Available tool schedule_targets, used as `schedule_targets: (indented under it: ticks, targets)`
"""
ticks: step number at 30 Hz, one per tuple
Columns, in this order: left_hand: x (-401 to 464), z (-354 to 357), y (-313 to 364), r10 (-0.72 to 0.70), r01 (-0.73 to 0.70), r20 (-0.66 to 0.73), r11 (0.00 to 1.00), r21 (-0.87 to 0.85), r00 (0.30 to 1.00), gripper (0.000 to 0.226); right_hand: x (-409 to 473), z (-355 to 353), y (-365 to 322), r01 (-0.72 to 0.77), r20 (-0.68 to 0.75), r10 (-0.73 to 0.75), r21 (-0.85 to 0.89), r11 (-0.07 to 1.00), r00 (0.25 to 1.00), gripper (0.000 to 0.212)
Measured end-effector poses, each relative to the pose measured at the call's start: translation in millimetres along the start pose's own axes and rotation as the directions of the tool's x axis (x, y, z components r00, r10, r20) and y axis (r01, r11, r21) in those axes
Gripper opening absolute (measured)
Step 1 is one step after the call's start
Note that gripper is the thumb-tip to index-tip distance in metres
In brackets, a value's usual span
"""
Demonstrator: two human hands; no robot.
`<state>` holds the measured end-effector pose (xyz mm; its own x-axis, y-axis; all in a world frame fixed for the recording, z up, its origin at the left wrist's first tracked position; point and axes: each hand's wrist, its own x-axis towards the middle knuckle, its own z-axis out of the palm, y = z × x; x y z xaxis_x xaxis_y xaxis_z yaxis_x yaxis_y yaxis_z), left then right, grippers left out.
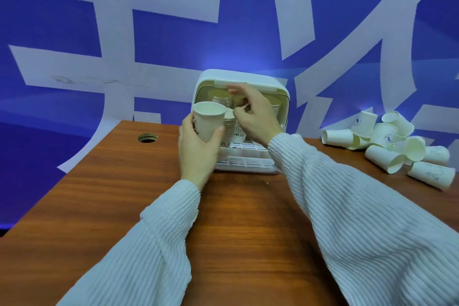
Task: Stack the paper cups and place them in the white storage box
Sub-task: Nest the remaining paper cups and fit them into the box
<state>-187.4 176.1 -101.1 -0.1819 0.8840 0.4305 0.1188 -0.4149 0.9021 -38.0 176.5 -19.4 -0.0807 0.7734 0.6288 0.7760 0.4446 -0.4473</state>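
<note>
A left hand wraps a smooth tapered paper cup before the rounded white plastic box; the right hand pinches a ridged stack inside. Loose cups lie at three o'clock on the woodgrain table.

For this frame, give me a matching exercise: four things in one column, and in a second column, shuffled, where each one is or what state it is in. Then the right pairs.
Things
1. left hand
2. right hand
3. heap of loose cups
4. round hole

Places or states
A. lying tumbled on the table's far right
B. reaching into the open front of the white storage box
C. set in the table top, left of the box
D. holding one upright paper cup in front of the box

Pairs: 1-D, 2-B, 3-A, 4-C
</note>
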Motion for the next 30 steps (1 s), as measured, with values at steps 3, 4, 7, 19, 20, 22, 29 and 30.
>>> schedule_targets:
  ticks: [3, 4, 7, 19, 20, 22, 29, 30]
  targets:
    - [4, 4, 2, 0.047, -0.050, 0.047, 0.996, 0.072, 0.998, 0.070, -5, -1, -6, 0.108, 0.118, -0.100, -0.066, 0.992, 0.988, 0.032]
    - [7, 6, 2, 0.054, -0.059, 0.060, 0.995, 0.086, 0.997, 0.073, -5, -1, -6, 0.138, 0.104, -0.128, -0.096, 0.986, 0.986, 0.025]
    - [16, 8, 4, 0.040, -0.050, 0.092, 0.993, 0.111, 0.995, 0.079, -1, -3, -4, 0.127, -0.139, -0.136, -0.071, 0.989, 0.981, 0.019]
    - [7, 21, -15, 0.123, -0.200, 0.220, 0.907, 0.372, 0.968, 0.071, 19, 9, 23, 0.104, 0.186, -0.016, -0.476, 0.873, 0.982, 0.029]
    - [7, 21, -16, 0.126, -0.204, 0.221, 0.903, 0.377, 0.967, 0.072, 19, 12, 25, 0.106, 0.227, 0.008, -0.485, 0.868, 0.974, 0.030]
    - [6, 21, -16, 0.121, -0.203, 0.226, 0.901, 0.385, 0.967, 0.072, 19, 15, 29, 0.107, 0.296, 0.050, -0.491, 0.865, 0.954, 0.034]
    - [5, 22, -16, 0.125, -0.231, 0.257, 0.869, 0.438, 0.958, 0.075, 12, 3, 25, 0.262, 0.313, -0.064, -0.648, 0.715, 0.948, 0.052]
    - [4, 22, -15, 0.132, -0.233, 0.252, 0.872, 0.430, 0.959, 0.073, 5, -1, 29, 0.194, 0.188, -0.101, -0.590, 0.784, 0.977, 0.050]
